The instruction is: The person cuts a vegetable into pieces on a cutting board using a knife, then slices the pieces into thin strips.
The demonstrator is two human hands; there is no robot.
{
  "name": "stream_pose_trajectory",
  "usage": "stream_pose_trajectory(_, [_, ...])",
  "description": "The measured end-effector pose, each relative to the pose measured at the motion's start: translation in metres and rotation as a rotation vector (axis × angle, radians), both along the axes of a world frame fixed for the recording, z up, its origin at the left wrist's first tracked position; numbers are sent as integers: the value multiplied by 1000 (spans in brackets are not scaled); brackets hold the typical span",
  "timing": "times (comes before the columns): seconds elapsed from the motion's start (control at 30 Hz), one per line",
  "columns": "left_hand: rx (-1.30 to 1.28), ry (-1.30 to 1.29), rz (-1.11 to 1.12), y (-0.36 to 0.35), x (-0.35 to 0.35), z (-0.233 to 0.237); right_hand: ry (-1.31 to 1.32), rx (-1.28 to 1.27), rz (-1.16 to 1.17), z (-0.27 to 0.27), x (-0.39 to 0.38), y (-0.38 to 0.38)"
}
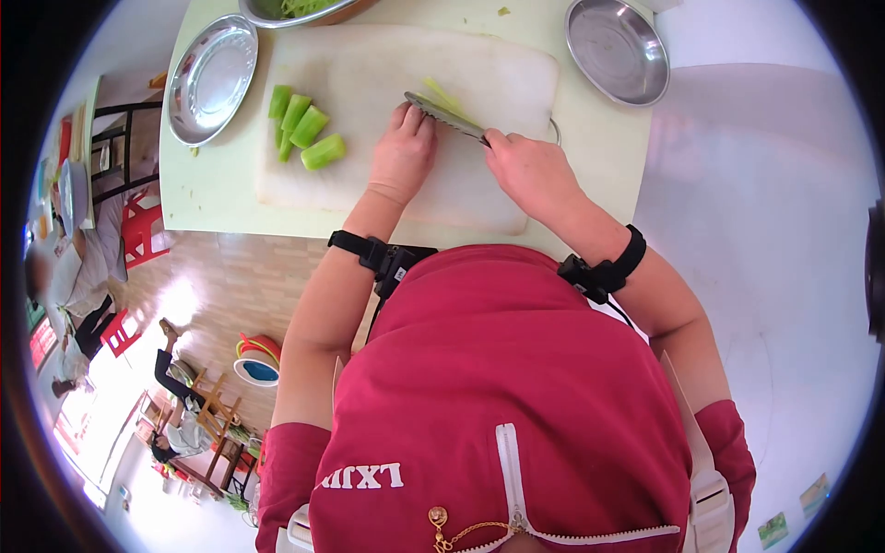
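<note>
My right hand [530,170] is closed round the handle of a kitchen knife [447,116]. The blade points up and left across the white cutting board [479,198]. Close to the blade's tip end, my left hand [404,152] rests on the board with its fingers curled together. Whatever lies under those fingertips is hidden. Thin pale-green vegetable slices [444,93] lie just beyond the blade. Several thick chunks of green vegetable [312,124], cut like peeled stem or gourd, sit on the board's left side, apart from my left hand.
A shiny metal dish [214,81] stands left of the board, and a metal bowl [616,51] at the upper right. Another metal bowl [277,11] with green shreds sits at the top edge. Other people [189,433] and red stools [143,229] are off to the left.
</note>
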State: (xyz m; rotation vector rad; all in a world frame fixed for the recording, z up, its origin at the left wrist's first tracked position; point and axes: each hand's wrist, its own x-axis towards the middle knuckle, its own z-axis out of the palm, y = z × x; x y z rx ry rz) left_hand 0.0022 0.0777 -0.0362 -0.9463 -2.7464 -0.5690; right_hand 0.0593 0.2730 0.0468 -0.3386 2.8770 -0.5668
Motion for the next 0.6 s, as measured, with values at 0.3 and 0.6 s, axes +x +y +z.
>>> stream_pose_trajectory(0.3, [11, -51, -12, -1, -3, 0, -36, -11, 6, -7, -4, -3])
stream_pose_trajectory(0.6, [55, -104, -33, -4, 1, 5, -64, -133, -122, -18, -45, -26])
